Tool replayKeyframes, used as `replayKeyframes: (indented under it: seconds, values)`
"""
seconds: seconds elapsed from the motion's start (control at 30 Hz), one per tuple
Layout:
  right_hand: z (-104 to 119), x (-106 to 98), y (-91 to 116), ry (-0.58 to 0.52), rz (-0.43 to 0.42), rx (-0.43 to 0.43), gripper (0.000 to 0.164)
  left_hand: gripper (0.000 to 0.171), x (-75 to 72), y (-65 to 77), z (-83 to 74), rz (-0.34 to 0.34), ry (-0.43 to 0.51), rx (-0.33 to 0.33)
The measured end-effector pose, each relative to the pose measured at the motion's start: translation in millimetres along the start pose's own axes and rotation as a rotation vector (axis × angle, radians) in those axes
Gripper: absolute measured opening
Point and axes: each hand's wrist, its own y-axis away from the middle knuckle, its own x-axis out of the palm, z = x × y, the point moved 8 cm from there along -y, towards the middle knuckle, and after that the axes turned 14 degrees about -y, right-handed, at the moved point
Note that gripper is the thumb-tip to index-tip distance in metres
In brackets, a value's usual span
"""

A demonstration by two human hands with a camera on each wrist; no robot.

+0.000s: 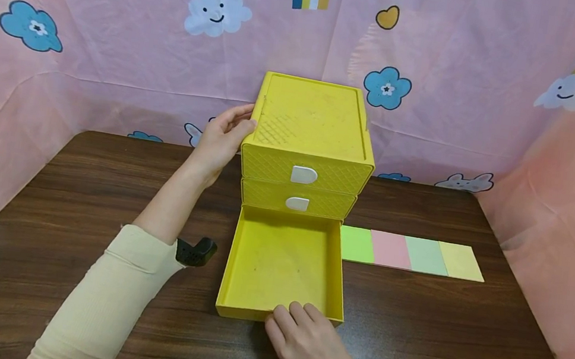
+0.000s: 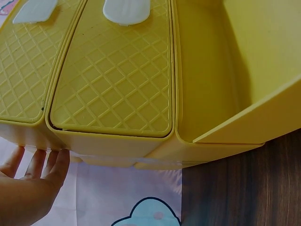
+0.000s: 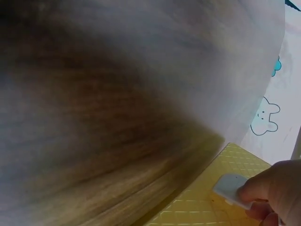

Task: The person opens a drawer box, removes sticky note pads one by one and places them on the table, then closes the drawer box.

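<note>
A yellow three-drawer cabinet (image 1: 322,115) stands on the dark wooden table. Its bottom drawer (image 1: 284,266) is pulled out toward the front, and only its bare yellow floor shows inside. The two upper drawers, each with a white handle (image 1: 303,175), are closed. My left hand (image 1: 216,144) rests against the cabinet's left side near the top, its fingers (image 2: 59,167) extended along the wall in the left wrist view. At the front of the open drawer is my right hand (image 1: 307,346). The right wrist view shows its thumb and fingers pinching that drawer's white handle (image 3: 229,187).
Right of the cabinet, a row of coloured paper squares (image 1: 390,251), green, pink, mint and yellow, lies flat on the table (image 1: 437,323). A pink patterned cloth (image 1: 464,57) hangs behind and along both sides. A black device (image 1: 196,251) sits at my left wrist.
</note>
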Motion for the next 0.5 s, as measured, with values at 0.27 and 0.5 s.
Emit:
replayKeyframes:
  seconds: [0.27,0.5]
  values:
    - [-9.4,1.0,-4.7,0.032,-0.033,0.029,0.028,0.045,0.1,0.1,0.0,-0.003,0.002,-0.004]
    - [-18.6,5.3,-6.3,0.022,-0.035,0.053,0.027,0.045,-0.2,1.1,-0.1,0.001,-0.004,-0.01]
